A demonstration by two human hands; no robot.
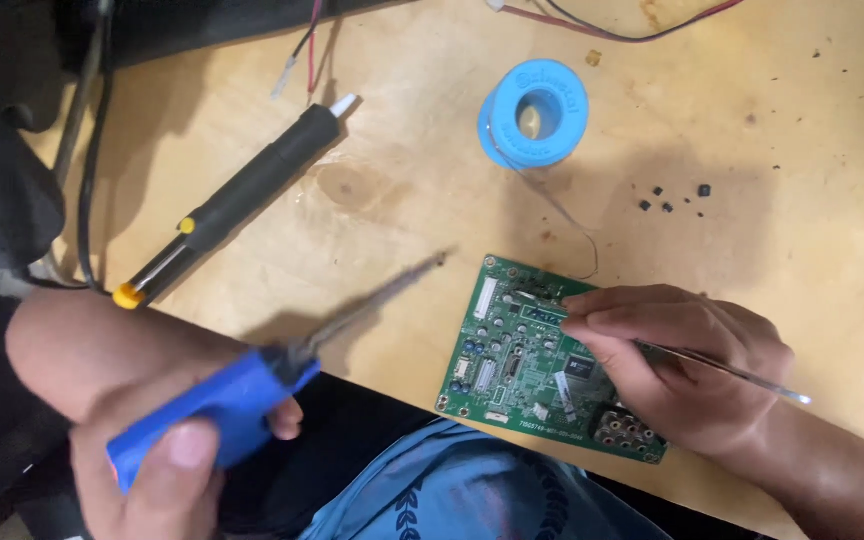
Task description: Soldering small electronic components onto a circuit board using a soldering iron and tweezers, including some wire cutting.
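Left hand (167, 455) grip closed on blue soldering iron (252, 385) — right hand (677, 365) pinching tweezers (742, 372) over green circuit board (512, 355).

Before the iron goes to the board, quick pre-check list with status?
1. Left hand grips blue-handled soldering iron: ok.
2. Iron tip over bare wooden table, off the green circuit board: ok.
3. Right hand holds thin metal tweezers on the board: ok.
4. Tweezer tips on a part: cannot tell, fingers hide them.
5. Solder wire from blue spool reaches board edge: ok.
6. Black desoldering pump lies apart from the board: ok.
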